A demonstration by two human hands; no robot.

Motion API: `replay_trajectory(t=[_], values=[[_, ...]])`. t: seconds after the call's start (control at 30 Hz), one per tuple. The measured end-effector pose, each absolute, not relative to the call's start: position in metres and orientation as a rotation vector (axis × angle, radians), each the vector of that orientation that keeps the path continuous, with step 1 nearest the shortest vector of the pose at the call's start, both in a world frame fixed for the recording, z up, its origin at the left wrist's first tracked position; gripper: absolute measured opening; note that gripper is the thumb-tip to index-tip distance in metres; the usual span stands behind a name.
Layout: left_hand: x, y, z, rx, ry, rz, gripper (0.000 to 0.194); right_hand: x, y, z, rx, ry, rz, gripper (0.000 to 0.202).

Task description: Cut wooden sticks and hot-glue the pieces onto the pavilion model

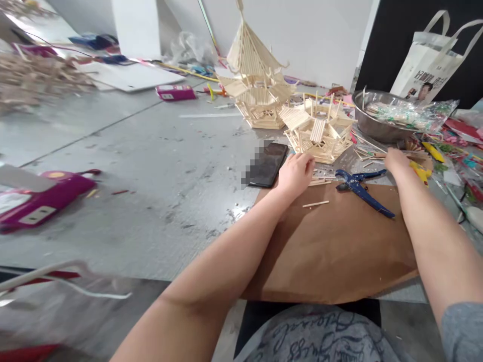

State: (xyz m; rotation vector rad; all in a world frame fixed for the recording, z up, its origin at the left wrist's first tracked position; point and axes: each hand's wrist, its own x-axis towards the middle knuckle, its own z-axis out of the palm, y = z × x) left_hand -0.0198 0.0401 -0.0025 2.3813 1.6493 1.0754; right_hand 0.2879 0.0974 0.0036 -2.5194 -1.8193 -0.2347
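Observation:
My left hand (296,173) rests between a black phone (268,165) and the front of a low, roofless pagoda section built of wooden sticks (320,131). Its fingers curl downward, and whatever is under them is hidden. Off to the right, my right hand (397,162) is closed beside a heap of loose wooden sticks (368,157); its fingertips are out of sight. Blue-handled cutting pliers (362,188) lie between both hands on a brown paper sheet (339,246). One short stick (316,204) lies on that sheet, nearer to me.
A taller stick pagoda (260,75) with a pointed roof stands behind. At the back right are a metal bowl (377,123) of bagged sticks and a white tote bag (422,65). Purple power strips (49,196) lie on the grey table (151,176). Clutter fills the right edge.

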Motion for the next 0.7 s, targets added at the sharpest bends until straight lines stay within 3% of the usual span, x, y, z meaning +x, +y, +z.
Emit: replay_trajectory(t=[0.23, 0.5, 0.7], values=[[-0.012, 0.050, 0.030, 1.946, 1.673, 1.118, 0.029, 0.294, 0.086, 0.005, -2.406, -2.104, -0.383, 0.034], [-0.001, 0.056, 0.057, 2.552, 1.424, 0.128, 0.028, 0.298, 0.080, 0.032, -2.270, -1.854, -0.510, 0.028], [0.009, 0.024, 0.068, 2.706, 1.168, -0.475, 0.030, 0.296, 0.061, 0.080, -1.716, -1.443, -0.173, 0.017]])
